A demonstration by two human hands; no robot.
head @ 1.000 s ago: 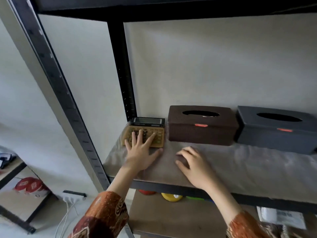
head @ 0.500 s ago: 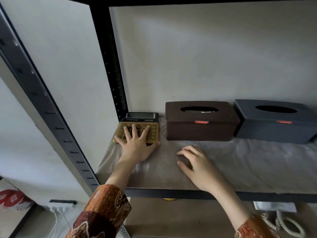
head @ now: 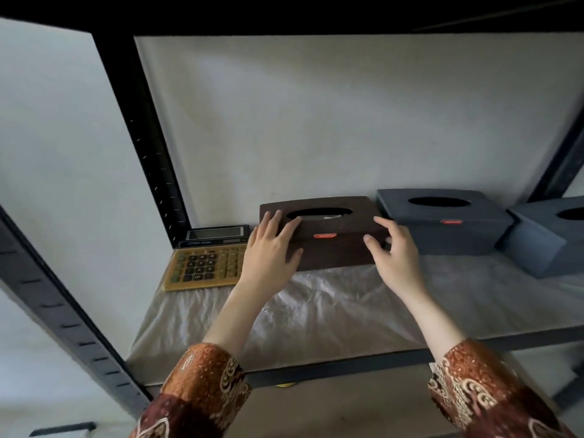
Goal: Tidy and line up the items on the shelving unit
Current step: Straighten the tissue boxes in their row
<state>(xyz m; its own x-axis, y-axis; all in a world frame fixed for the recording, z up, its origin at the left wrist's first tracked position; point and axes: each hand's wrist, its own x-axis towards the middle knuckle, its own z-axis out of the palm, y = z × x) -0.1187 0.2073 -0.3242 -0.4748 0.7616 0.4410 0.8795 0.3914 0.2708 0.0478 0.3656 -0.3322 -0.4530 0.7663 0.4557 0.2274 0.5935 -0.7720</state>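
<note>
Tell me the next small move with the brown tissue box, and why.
Probably close both hands on the brown tissue box and square it. The left hand lies on its left end, the right hand is open at its right end, beside the dark tissue box.

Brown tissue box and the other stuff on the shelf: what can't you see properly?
- Brown tissue box: left corner hidden by the left hand; right end behind the right hand.
- Calculator: key labels too small, head view.
- Far-right grey box: cut off by the picture's edge.
</note>
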